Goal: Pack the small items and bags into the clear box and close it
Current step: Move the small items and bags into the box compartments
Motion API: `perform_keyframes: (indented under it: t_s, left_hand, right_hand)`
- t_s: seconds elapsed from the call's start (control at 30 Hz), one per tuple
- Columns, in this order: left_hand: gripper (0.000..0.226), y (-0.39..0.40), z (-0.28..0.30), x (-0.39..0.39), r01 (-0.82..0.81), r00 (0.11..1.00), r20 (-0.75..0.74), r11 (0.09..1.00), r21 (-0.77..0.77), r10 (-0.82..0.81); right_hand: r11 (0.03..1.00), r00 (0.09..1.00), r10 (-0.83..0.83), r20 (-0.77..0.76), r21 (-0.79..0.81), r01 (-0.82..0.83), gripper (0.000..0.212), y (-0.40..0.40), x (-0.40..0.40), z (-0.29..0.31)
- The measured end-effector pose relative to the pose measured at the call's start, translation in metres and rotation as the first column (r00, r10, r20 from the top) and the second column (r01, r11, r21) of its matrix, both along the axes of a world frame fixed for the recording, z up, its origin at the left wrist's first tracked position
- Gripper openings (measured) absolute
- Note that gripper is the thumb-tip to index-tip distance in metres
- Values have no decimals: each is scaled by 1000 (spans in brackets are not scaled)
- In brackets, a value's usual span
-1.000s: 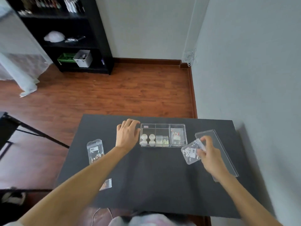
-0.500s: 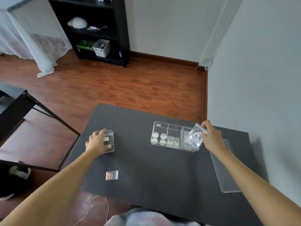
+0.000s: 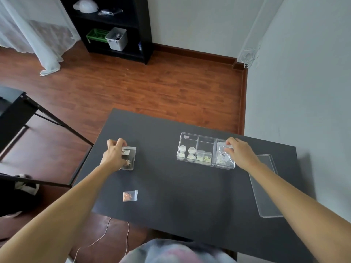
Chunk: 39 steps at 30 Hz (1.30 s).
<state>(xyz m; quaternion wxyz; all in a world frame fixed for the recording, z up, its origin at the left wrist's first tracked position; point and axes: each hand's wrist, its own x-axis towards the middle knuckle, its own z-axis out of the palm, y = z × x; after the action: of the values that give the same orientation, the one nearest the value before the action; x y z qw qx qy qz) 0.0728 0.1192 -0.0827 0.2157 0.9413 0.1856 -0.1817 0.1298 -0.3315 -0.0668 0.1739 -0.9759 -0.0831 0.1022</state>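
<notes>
The clear box (image 3: 206, 137) stands open on the dark table (image 3: 180, 186), split into three compartments. Its left compartment holds small white round pots, the middle one small pale cubes. My right hand (image 3: 240, 153) is over the right compartment, fingers pinching a clear bag (image 3: 223, 155) that lies partly inside it. My left hand (image 3: 115, 154) grips a clear stand-up pouch (image 3: 130, 158) at the table's left side. A small zip bag with orange bits (image 3: 130, 195) lies loose near the front left. The box's clear lid (image 3: 266, 186) lies flat to the right.
The table's left edge is close to my left hand, with a black metal frame (image 3: 38, 114) and wooden floor beyond it. A grey wall runs along the right side. A black shelf unit (image 3: 114, 25) stands far back. A thin cable (image 3: 106, 234) hangs below the front edge.
My right hand carried the clear bag from beside the lid into the box's right compartment. My left hand left the box, reached left and closed on the pouch.
</notes>
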Motion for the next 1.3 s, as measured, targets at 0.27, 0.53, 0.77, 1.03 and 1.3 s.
perform_keyframes:
  t_s: [0.27, 0.53, 0.77, 1.03, 1.3]
  left_hand:
    - [46, -10, 14, 2, -27, 979, 197, 991, -132, 53]
    - [33, -51, 66, 29, -46, 948, 281, 939, -341, 149]
    - [31, -114, 80, 26, -50, 950, 216, 794, -606, 225]
    - [26, -227, 85, 33, 177, 970, 241, 725, -666, -15]
    - [27, -276, 76, 36, 263, 956, 273, 726, -636, -107]
  right_hand:
    - [969, 991, 110, 77, -230, -90, 22, -6, -17, -11]
    - [961, 987, 31, 158, -276, 14, 39, -17, -24, 3]
    - [991, 973, -107, 204, 97, 89, 24, -1, -34, 13]
    - [638, 911, -204, -357, 658, 401, 35, 23, -47, 55]
    - [528, 846, -337, -413, 661, 533, 17, -3, -44, 44]
